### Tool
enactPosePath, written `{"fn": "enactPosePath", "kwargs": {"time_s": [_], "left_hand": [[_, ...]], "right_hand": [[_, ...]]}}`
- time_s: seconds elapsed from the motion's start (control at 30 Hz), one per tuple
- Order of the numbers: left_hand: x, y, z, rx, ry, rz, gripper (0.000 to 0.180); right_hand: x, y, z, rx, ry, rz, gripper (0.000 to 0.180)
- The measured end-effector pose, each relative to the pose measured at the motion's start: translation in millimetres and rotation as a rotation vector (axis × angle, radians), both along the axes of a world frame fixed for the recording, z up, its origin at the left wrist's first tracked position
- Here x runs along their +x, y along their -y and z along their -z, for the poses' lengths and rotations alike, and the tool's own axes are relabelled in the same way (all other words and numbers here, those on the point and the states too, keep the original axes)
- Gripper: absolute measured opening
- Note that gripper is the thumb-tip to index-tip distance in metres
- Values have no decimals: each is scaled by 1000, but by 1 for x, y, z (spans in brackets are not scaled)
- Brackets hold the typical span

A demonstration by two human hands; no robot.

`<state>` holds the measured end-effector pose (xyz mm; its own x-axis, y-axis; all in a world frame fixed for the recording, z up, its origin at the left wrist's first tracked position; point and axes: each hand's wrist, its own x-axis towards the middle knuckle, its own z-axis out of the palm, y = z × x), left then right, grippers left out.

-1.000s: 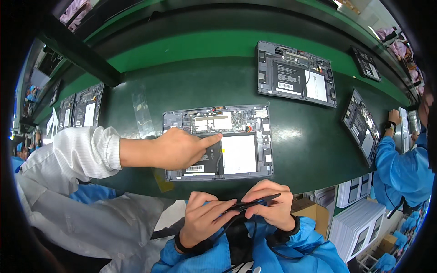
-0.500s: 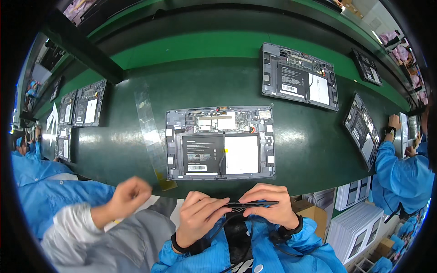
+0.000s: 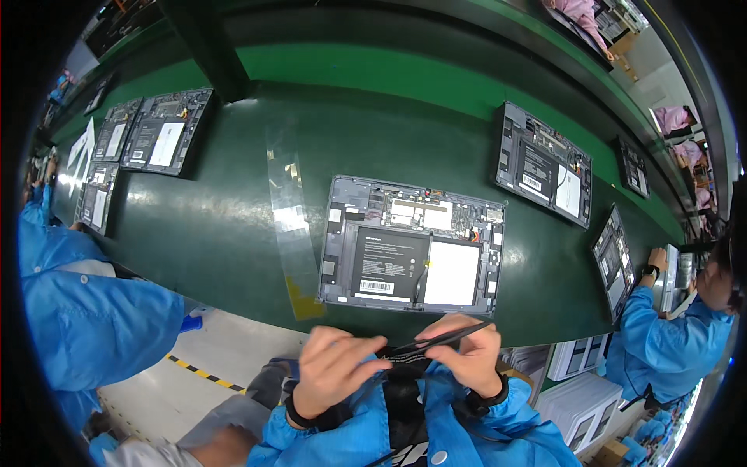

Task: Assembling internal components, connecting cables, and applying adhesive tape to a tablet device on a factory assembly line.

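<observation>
My right hand (image 3: 472,362) pinches thin black strip-like pieces (image 3: 451,336) between thumb and fingers, tilted up to the right. At their lower left end is my left hand (image 3: 331,372), its thumb and index fingertip apart; whether it touches them is hard to see. Just beyond my hands, an opened laptop or tablet housing (image 3: 412,245) lies on the green bench (image 3: 226,210). Inside it are a black battery (image 3: 389,265) with a white right section (image 3: 453,272), a circuit board (image 3: 420,214) and a dark cable down the middle.
A clear plastic strip (image 3: 289,210) with a yellowish end lies left of the housing. More opened housings sit at the left (image 3: 167,132) and right (image 3: 545,167). Co-workers in blue (image 3: 101,311) work on both sides. White stacked panels (image 3: 580,401) stand below the bench at right.
My view has turned, shifting the bench items. The black pieces have tilted up at the right, and my left fingers have spread. A grey-sleeved person's hand has dropped lower at the left.
</observation>
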<state>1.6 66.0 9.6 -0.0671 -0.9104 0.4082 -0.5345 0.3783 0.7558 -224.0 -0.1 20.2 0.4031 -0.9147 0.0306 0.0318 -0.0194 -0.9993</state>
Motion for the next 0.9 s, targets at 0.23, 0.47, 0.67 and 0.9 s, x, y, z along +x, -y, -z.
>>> {"fn": "enactPosePath", "kwargs": {"time_s": [0.23, 0.47, 0.67, 0.9], "left_hand": [[43, 2, 24, 82, 290, -656, 36], [65, -11, 39, 30, 447, -529, 41], [97, -3, 24, 94, 353, -424, 68], [112, 15, 25, 174, 435, -283, 76]], "right_hand": [[7, 40, -25, 86, -45, 193, 22], [131, 102, -33, 21, -266, -267, 19], [165, 84, -5, -424, -554, -299, 17], [169, 79, 13, -531, -557, -244, 14]]}}
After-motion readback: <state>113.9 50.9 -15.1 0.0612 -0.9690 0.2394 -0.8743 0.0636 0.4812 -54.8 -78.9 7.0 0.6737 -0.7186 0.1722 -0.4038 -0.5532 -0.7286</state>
